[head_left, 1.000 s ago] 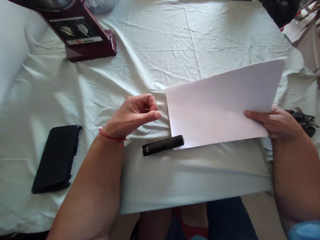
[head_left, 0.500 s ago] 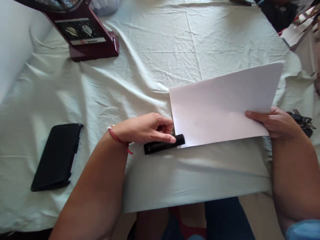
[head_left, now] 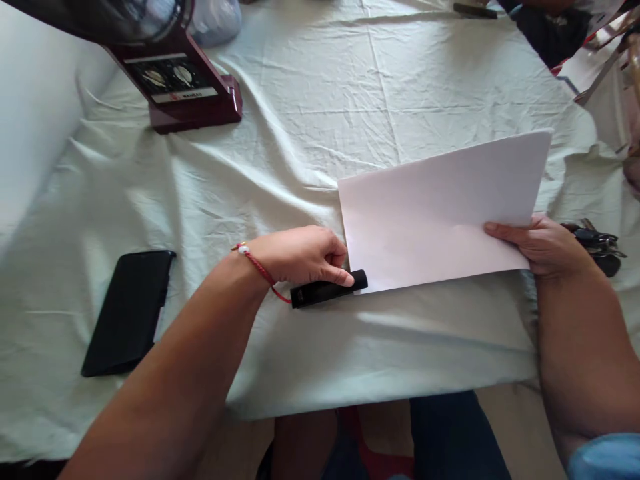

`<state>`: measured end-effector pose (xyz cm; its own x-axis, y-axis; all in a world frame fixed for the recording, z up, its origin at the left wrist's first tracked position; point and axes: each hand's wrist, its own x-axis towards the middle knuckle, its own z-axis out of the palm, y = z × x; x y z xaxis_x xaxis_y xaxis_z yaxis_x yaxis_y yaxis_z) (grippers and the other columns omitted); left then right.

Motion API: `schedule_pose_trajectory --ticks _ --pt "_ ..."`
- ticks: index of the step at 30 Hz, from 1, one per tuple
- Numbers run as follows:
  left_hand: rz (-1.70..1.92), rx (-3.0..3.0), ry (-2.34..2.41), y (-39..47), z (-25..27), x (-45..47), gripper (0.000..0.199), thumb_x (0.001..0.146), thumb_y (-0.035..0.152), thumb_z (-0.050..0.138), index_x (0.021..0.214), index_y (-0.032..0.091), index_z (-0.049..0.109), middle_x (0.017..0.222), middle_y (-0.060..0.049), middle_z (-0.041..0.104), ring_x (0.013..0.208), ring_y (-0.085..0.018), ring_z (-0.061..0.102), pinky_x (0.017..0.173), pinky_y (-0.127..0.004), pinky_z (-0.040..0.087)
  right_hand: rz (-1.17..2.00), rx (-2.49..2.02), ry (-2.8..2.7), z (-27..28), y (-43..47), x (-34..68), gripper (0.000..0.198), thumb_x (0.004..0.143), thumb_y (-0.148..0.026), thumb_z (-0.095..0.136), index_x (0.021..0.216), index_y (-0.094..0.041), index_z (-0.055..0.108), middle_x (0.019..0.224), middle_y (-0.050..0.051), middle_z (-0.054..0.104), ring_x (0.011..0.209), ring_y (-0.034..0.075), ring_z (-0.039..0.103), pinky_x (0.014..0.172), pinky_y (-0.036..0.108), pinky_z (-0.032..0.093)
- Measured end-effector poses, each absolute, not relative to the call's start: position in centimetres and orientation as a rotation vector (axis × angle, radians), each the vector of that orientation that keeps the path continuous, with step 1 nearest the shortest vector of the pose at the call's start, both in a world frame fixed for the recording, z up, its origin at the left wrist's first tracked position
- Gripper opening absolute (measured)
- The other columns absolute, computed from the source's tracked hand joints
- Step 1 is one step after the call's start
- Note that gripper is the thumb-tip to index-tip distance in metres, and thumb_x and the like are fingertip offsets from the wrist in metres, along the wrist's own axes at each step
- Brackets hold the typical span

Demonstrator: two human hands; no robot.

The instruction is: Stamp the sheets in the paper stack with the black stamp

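A black stapler (head_left: 323, 292) lies at the near left corner of some white paper (head_left: 430, 213), its head over the paper's edge. My left hand (head_left: 313, 257) is closed on it, thumb pressing on top near the head and fingers curled; a red string bracelet circles that wrist. My right hand (head_left: 553, 247) grips the paper's right side, thumb on top and fingers hidden underneath. The paper's far right corner is raised off the cloth. How many sheets there are I cannot tell.
A pale green cloth (head_left: 310, 80) covers the table. A black phone-like slab (head_left: 130, 310) lies at left. Behind it stands a dark red stand (head_left: 195, 100) with a label, beside a plastic bag (head_left: 215, 23). Keys (head_left: 597, 243) lie beyond my right hand.
My left elbow and forearm have swung outward to the left, the wrist bending over the stapler. Thumb and stapler stay at the paper's corner. The view has shifted slightly.
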<state>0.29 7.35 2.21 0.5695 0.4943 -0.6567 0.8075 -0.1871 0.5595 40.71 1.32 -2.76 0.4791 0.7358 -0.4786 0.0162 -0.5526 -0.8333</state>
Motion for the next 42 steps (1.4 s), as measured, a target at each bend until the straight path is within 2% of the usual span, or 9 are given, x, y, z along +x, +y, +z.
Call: schedule_pose_trajectory --ticks 6,13,18,21,23,27,31,36,42 --pt "-0.289 1.928 1.007 6.3 2.2 0.3 0.027 0.093 0.047 0.076 0.092 0.021 0.081 0.088 -0.004 0.079 0.077 -0.02 0.068 0.07 -0.029 0.048 1.15 -1.889 -0.591 -2.4 1.4 39.6 0.016 0.08 -0.006 0.091 0.079 -0.021 0.09 0.103 0.01 0.091 0.071 0.015 0.079 0.059 0.016 0.065" --pt "-0.048 1.968 0.967 4.3 2.9 -3.2 0.023 0.094 0.042 0.079 0.101 0.024 0.09 0.097 -0.004 0.086 0.082 -0.02 0.075 0.074 -0.03 0.051 1.173 -1.807 -0.606 -2.9 1.3 39.7 0.017 0.077 -0.006 0.092 0.087 -0.019 0.09 0.106 0.01 0.091 0.077 0.017 0.082 0.064 0.018 0.068" --pt "0.725 1.678 1.331 5.3 0.8 -2.9 0.025 0.101 0.038 0.08 0.082 0.022 0.083 0.076 -0.002 0.076 0.07 -0.016 0.063 0.067 -0.027 0.049 1.134 -1.756 -0.594 -3.3 1.4 39.7 0.023 0.07 -0.008 0.094 0.09 -0.019 0.089 0.109 0.01 0.091 0.084 0.019 0.083 0.069 0.021 0.071" --pt "1.072 1.256 1.243 7.1 -2.4 -0.3 0.021 0.105 0.029 0.08 0.087 0.019 0.078 0.089 -0.004 0.079 0.075 -0.013 0.068 0.071 -0.023 0.057 1.03 -1.646 -0.597 -3.6 1.6 39.4 0.031 0.065 -0.012 0.097 0.094 -0.02 0.088 0.113 0.009 0.091 0.092 0.02 0.084 0.078 0.023 0.073" --pt "1.16 1.043 1.187 8.2 -4.3 1.3 0.016 0.106 0.029 0.085 0.099 0.019 0.076 0.091 -0.003 0.078 0.075 -0.011 0.07 0.072 -0.021 0.059 0.974 -1.578 -0.626 -3.8 1.6 39.1 0.038 0.061 -0.015 0.101 0.096 -0.021 0.088 0.116 0.009 0.091 0.096 0.021 0.084 0.085 0.025 0.074" --pt "1.149 0.973 1.054 9.2 -6.2 1.9 0.034 0.105 0.047 0.092 0.112 0.019 0.073 0.098 -0.004 0.077 0.076 -0.011 0.071 0.068 -0.019 0.06 0.967 -1.569 -0.692 -4.5 1.5 38.7 0.048 0.057 -0.026 0.108 0.1 -0.023 0.087 0.122 0.01 0.091 0.104 0.025 0.086 0.092 0.031 0.075" --pt "1.034 1.197 0.957 8.9 -6.5 0.3 0.044 0.089 0.052 0.103 0.106 0.02 0.079 0.076 0.003 0.063 0.061 -0.011 0.058 0.054 -0.021 0.049 1.037 -1.578 -0.744 -5.0 1.4 38.2 0.054 0.056 -0.035 0.112 0.101 -0.024 0.086 0.119 0.008 0.091 0.102 0.025 0.086 0.09 0.032 0.074" --pt "1.0 1.299 0.934 8.6 -7.1 -0.3 0.041 0.08 0.05 0.104 0.088 0.017 0.081 0.088 -0.006 0.08 0.084 -0.022 0.074 0.076 -0.031 0.064 1.158 -1.584 -0.813 -4.1 1.6 38.0 0.047 0.063 -0.035 0.11 0.102 -0.021 0.087 0.114 0.007 0.091 0.1 0.02 0.084 0.089 0.027 0.071" --pt "1.188 1.216 0.964 8.7 -7.9 0.3 0.036 0.078 0.046 0.101 0.092 0.018 0.084 0.084 -0.004 0.079 0.086 -0.021 0.074 0.078 -0.029 0.064 1.23 -1.793 -1.052 0.1 5.0 38.4 0.014 0.094 -0.022 0.088 0.107 -0.016 0.088 0.097 0.006 0.088 0.086 0.013 0.078 0.076 0.019 0.064"
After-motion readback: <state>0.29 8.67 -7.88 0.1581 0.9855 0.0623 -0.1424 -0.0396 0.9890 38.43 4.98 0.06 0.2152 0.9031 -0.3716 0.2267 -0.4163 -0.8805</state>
